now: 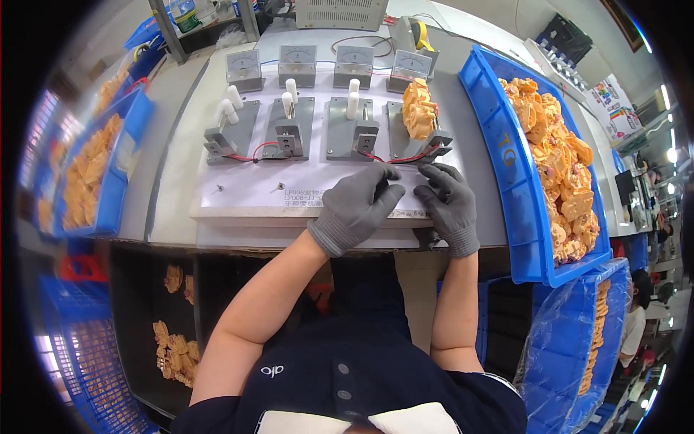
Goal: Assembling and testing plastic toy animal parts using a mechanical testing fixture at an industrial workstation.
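Both my hands wear grey gloves and hover over the front of the white board [246, 192]. My left hand [358, 206] is loosely curled, its thumb apart from the fingers and nothing visible between them. Beside it, my right hand [450, 206] bends its fingers just in front of the rightmost grey test fixture [396, 141], with a gap at the thumb and no part seen in it. On that fixture stands an orange molded plastic part [419, 108]. Three other fixtures [293, 119] to the left carry white-capped levers and no orange part.
Behind the fixtures stands a row of analog meters [298, 64], wired in red and blue. A blue bin [517, 173] heaped with orange parts is at the right; another blue bin [134, 152] lies left. Below left, a dark box [144, 289] holds several orange parts.
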A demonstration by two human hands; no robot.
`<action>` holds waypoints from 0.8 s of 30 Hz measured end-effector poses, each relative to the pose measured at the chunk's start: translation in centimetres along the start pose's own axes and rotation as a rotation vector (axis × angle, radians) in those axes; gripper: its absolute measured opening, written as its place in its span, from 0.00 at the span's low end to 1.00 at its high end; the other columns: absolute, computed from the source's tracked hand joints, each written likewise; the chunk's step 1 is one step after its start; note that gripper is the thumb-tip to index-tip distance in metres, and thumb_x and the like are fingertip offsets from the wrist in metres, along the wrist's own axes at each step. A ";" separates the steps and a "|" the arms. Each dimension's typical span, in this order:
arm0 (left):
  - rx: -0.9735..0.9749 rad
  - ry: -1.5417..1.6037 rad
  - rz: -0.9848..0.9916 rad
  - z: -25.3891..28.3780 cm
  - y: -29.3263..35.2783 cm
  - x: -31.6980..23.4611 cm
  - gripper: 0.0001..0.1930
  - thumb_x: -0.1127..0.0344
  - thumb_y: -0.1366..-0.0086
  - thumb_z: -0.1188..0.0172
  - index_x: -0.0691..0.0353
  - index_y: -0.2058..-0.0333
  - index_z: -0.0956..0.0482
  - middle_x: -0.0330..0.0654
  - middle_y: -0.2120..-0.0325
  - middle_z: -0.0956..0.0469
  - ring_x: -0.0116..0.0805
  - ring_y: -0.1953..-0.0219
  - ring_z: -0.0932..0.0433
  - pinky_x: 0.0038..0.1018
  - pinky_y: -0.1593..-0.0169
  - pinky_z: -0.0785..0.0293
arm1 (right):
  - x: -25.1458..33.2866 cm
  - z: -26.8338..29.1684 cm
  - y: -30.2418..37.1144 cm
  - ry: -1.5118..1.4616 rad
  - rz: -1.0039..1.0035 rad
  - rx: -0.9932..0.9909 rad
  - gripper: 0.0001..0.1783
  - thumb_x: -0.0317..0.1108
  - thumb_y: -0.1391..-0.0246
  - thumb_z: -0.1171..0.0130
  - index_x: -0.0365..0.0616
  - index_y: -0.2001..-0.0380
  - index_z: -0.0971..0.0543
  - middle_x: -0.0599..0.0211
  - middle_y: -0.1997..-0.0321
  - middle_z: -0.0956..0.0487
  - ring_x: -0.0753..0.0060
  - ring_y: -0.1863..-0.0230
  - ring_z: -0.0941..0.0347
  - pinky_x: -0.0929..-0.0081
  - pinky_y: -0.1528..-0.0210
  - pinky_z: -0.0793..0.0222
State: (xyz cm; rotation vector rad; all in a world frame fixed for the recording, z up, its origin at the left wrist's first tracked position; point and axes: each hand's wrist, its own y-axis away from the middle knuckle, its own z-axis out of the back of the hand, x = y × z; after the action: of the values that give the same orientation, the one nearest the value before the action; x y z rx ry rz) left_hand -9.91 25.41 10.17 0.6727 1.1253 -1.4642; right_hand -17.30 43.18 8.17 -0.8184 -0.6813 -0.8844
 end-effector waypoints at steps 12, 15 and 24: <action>-0.080 0.368 -0.142 -5.4 -3.1 -0.7 0.28 0.72 0.52 0.47 0.66 0.50 0.38 0.49 0.59 0.34 0.38 0.60 0.32 0.28 0.58 0.32 | 1.2 3.0 -2.2 -0.257 -0.055 -0.294 0.15 0.29 0.48 0.44 0.37 0.56 0.27 0.67 0.65 0.24 0.83 0.67 0.30 0.85 0.71 0.35; -0.030 0.505 -0.123 -5.4 -3.2 -0.5 0.27 0.77 0.57 0.49 0.66 0.52 0.35 0.46 0.59 0.32 0.28 0.70 0.30 0.22 0.66 0.31 | 2.7 4.3 -5.2 -0.086 0.107 -0.264 0.19 0.34 0.48 0.43 0.37 0.54 0.27 0.65 0.66 0.24 0.79 0.67 0.29 0.82 0.68 0.33; 0.038 0.744 -0.140 -5.4 -3.3 1.3 0.29 0.68 0.60 0.42 0.63 0.53 0.32 0.40 0.61 0.31 0.31 0.59 0.32 0.27 0.57 0.33 | 3.9 1.0 -14.0 0.544 0.019 0.196 0.45 0.46 0.65 0.33 0.35 0.44 0.37 0.50 0.57 0.24 0.65 0.57 0.26 0.71 0.56 0.31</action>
State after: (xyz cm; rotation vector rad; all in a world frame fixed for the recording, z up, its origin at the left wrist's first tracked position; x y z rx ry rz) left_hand -14.27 29.54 7.89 1.2435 1.7352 -1.3811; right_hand -27.70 37.14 16.33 -0.3790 -0.2735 -0.9528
